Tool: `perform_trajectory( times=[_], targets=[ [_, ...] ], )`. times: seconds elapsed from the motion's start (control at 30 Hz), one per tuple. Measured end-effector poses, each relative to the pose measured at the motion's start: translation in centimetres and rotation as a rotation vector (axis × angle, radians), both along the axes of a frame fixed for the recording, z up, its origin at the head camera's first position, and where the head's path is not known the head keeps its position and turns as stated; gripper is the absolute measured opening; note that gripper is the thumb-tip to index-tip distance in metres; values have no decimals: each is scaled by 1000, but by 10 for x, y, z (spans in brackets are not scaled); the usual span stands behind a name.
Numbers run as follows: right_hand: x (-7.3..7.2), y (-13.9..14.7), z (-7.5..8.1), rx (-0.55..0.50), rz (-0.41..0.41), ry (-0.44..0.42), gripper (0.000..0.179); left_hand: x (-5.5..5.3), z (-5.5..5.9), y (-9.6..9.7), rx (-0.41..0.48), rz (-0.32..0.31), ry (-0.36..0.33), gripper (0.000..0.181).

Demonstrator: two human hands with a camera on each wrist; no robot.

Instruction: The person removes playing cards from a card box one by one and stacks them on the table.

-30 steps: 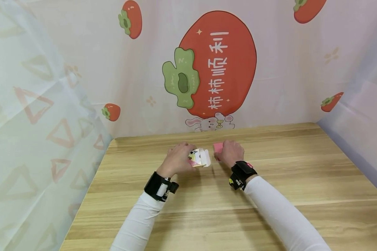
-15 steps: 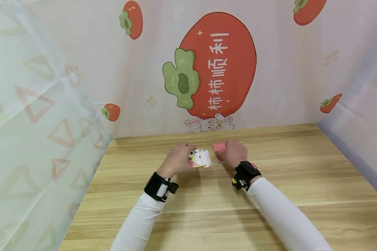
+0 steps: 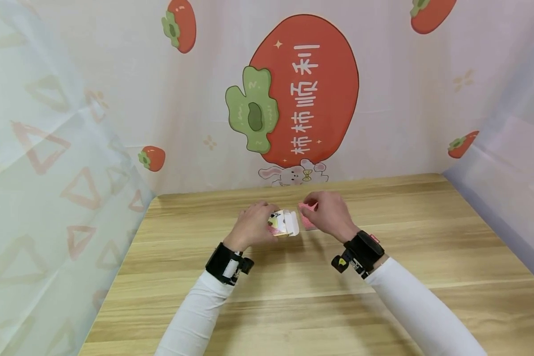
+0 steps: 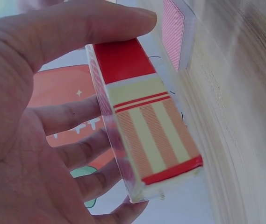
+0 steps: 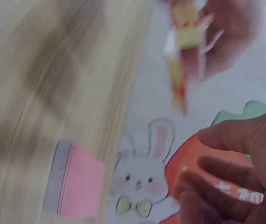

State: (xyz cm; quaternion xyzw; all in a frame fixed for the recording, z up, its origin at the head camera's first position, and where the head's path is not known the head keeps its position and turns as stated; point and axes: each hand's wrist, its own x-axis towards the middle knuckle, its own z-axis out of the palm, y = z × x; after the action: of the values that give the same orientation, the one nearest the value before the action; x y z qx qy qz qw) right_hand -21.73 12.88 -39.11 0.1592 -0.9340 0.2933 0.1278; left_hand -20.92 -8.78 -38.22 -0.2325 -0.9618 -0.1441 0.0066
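Observation:
My left hand (image 3: 253, 225) grips a playing card box (image 4: 142, 112), thumb on one side and fingers on the other. The box's end flap (image 3: 293, 223) stands open, facing right, and an ace design shows on its face. On the wooden table just right of it lies a deck of playing cards (image 5: 81, 182) with pink-red patterned backs. My right hand (image 3: 331, 212) hovers at the deck, overlapping it in the head view. In the right wrist view its fingers (image 5: 231, 172) are parted and apart from the deck, with nothing between them.
A wooden table (image 3: 276, 306) runs back to a white cloth backdrop (image 3: 400, 99) printed with persimmons and a rabbit. More cloth hangs at the left and right sides. Each wrist wears a black strap with a small camera (image 3: 224, 264).
My right hand has let go of the card deck and lifted off it, its wrist shifting right. The deck lies on the table. My left hand keeps the box in nearly the same place.

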Motion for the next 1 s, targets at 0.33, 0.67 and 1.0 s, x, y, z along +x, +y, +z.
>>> perform_trajectory(
  times=[0.33,0.67,1.0],
  targets=[
    [17,-12,1,-152,241,-46,6,0,0,4,-2,-16,15,69],
    [16,-17,-4,-118,209,-111,4,3,0,6,6,-39,31,68],
    [8,-19,-9,-115,152,-186,10,4,3,6,20,-50,28,68]
  ],
)
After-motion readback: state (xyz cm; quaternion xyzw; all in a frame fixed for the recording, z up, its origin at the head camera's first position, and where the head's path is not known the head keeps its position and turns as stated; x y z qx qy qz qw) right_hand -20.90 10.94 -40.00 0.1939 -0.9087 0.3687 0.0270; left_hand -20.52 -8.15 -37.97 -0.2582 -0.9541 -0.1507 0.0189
